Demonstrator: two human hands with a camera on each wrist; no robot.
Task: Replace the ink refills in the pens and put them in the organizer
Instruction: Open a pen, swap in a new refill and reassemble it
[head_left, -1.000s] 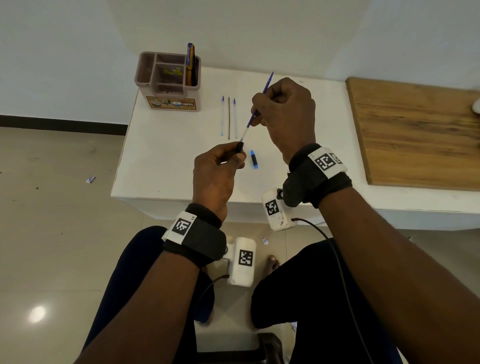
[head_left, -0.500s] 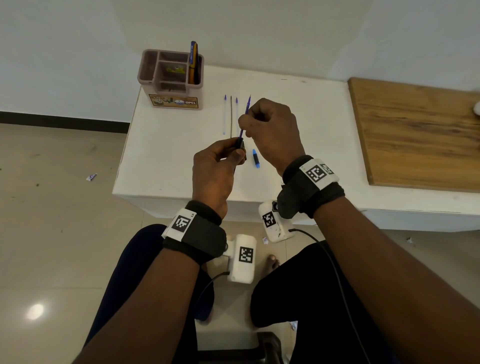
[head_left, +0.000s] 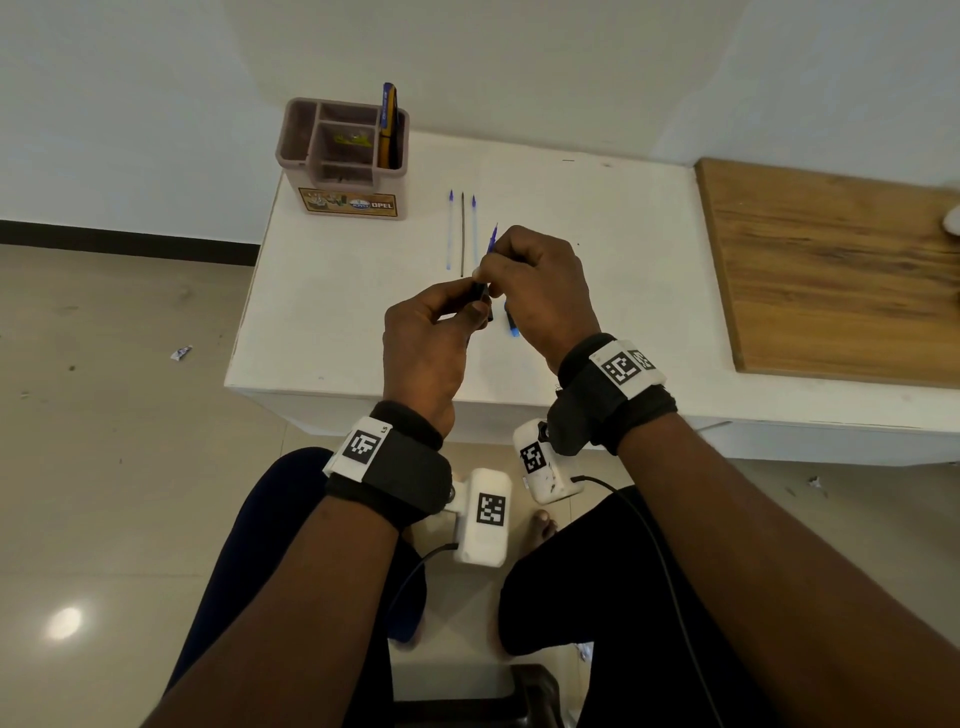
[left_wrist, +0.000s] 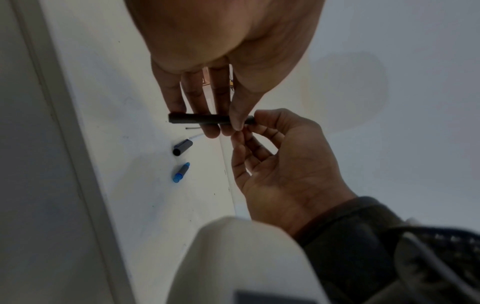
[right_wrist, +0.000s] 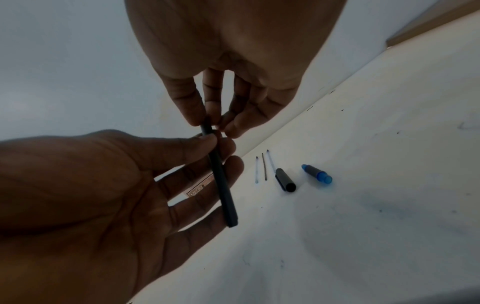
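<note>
Above the white table (head_left: 332, 312), my left hand (head_left: 475, 306) grips a black pen barrel (head_left: 481, 291) between thumb and fingers; the same barrel (right_wrist: 221, 176) lies across that hand's fingers in the right wrist view. My right hand (head_left: 491, 270) pinches a blue refill (head_left: 492, 240) at the barrel's mouth, and only its short tip sticks out. On the table lie three loose refills (head_left: 462, 234), a black cap (right_wrist: 285, 180) and a blue tip piece (right_wrist: 317, 173). The pink organizer (head_left: 296, 150) stands at the table's far left corner.
A blue and orange pen (head_left: 387, 124) stands in the organizer's right compartment. A wooden board (head_left: 831, 270) covers the table's right side. The table's front edge is just below my hands, with my knees and the tiled floor under it.
My right hand has moved down and left toward the left hand, and the blue refill has slid far into the black barrel. The left hand has stayed in place.
</note>
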